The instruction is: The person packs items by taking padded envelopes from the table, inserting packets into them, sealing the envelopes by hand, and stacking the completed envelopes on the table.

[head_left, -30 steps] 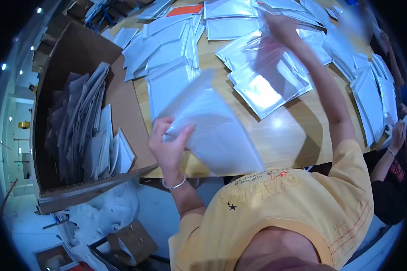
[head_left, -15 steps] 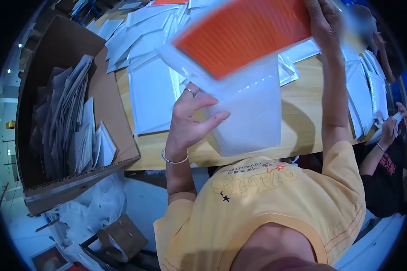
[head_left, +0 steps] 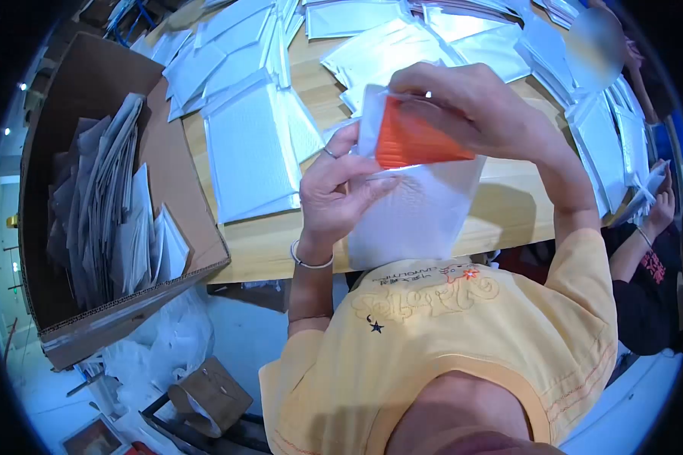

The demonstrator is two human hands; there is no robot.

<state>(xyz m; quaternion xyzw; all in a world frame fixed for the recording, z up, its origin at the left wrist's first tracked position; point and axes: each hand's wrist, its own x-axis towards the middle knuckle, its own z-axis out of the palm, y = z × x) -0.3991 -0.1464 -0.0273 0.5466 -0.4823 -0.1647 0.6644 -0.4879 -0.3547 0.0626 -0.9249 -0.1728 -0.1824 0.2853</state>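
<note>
My right hand (head_left: 470, 110) grips an orange sheet (head_left: 410, 144) — my left hand (head_left: 332, 193) pinches a translucent bag (head_left: 417, 216).

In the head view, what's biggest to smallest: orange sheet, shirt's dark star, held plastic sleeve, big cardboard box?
1. Cardboard box
2. Plastic sleeve
3. Orange sheet, partly covered
4. Dark star

ribbed orange sheet (head_left: 410, 144) in the right hand (head_left: 482, 110), smooth translucent plastic bag (head_left: 413, 224) beneath; matt cardboard box (head_left: 186, 189) left of both.
</note>
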